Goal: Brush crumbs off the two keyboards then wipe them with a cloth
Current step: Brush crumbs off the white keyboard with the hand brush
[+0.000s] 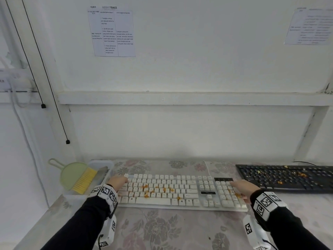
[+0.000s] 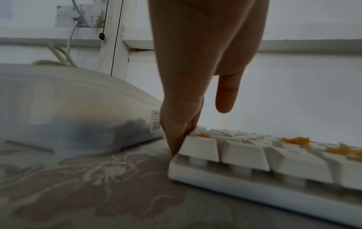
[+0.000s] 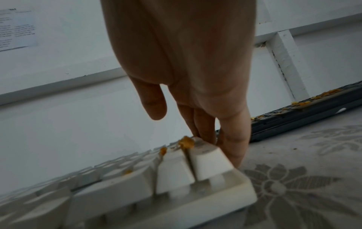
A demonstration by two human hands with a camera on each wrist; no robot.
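Note:
A white keyboard (image 1: pixel 180 192) with orange crumbs (image 1: pixel 146 194) on its keys lies across the middle of the table. My left hand (image 1: pixel 119 183) is at its left end; the straight fingers (image 2: pixel 180 124) touch the end edge and the thumb (image 2: pixel 225 99) hangs free above the keys. My right hand (image 1: pixel 243 188) is at the right end, fingers (image 3: pixel 233 144) straight down against the edge, thumb (image 3: pixel 154 102) free. A black keyboard (image 1: pixel 288 177), also with crumbs, lies at the far right. A yellow brush (image 1: pixel 84 181) and a grey cloth (image 1: pixel 101 173) lie in a tray.
The translucent tray (image 1: pixel 100 162) stands left of the white keyboard and also holds a green dustpan (image 1: pixel 72 175). A floral tablecloth (image 1: pixel 162 230) covers the table. The white wall runs close behind. Black cords (image 1: pixel 54 98) hang at the left.

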